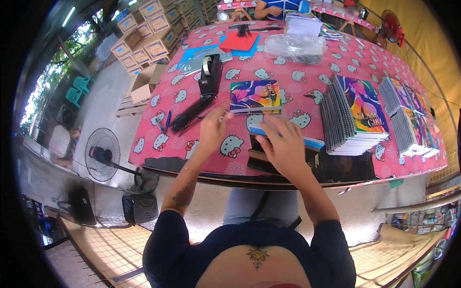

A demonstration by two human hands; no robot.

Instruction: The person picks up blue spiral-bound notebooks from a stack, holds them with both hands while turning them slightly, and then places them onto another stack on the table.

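"Where's the piece being worked on?"

"The illustrated notebook cover [254,93] lies flat on the pink tablecloth [177,140], just beyond the hands, with a pale strip [252,110] along its near edge."

"And the hands?"

"The left hand [216,122] has its fingers bent at the strip's left end; I can't tell whether they pinch it. The right hand [283,139] is loosely spread, thumb apart from the fingers, above a blue-and-white bar [313,143] (whether it touches the bar, I can't tell)."

"How would you do this well?"

"It looks like lining up that near edge, so I'd steady the left corner lightly, keep the strip parallel to the edge, and press with flat fingertips to avoid creasing the cover. I'd also keep the left wrist clear of the black binding wires [189,116] just beside it; they could snag."
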